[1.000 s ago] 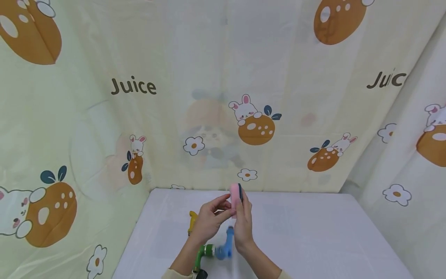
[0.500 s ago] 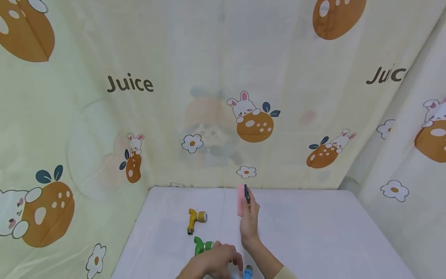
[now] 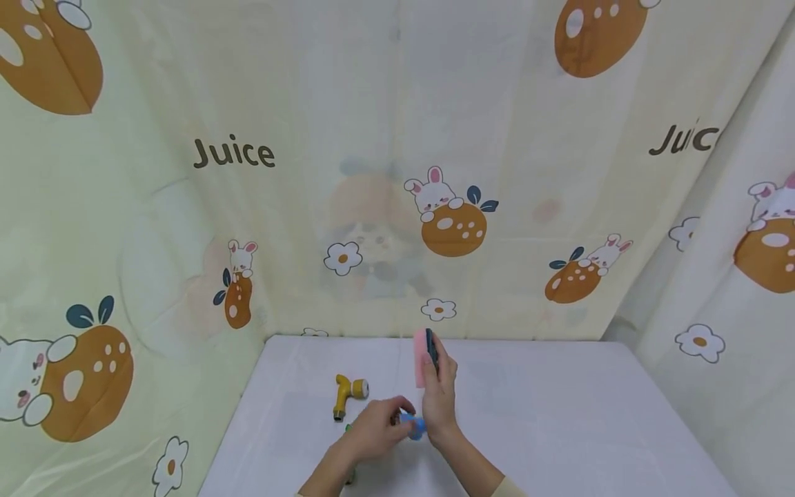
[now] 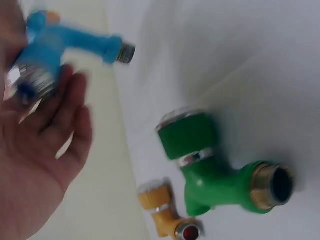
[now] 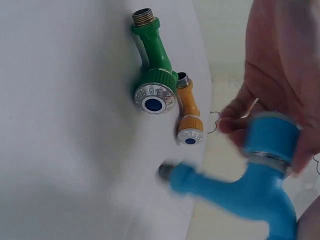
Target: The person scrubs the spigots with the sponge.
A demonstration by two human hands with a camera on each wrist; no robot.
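My left hand (image 3: 379, 429) pinches the knob end of a blue tap (image 5: 267, 195), which is raised off the table with its threaded end pointing out to the side. In the left wrist view, the same blue tap (image 4: 55, 45) is blurred between thumb and fingers. Just right of it, my right hand (image 3: 439, 400) holds a pink sponge-like block (image 3: 421, 359) with a dark backing, upright. A green tap (image 4: 210, 170) lies on the table beneath the left arm, mostly covered by it in the head view.
A yellow tap (image 3: 344, 397) lies on the white table (image 3: 559, 414) left of the hands. Behind the table's far edge hangs a cream curtain (image 3: 298, 228) printed with rabbits, oranges and flowers.
The left hand let go of the pink block, reached down to the blue tap, and lifted it toward the right hand. The right hand kept its hold on the block, shifting slightly.
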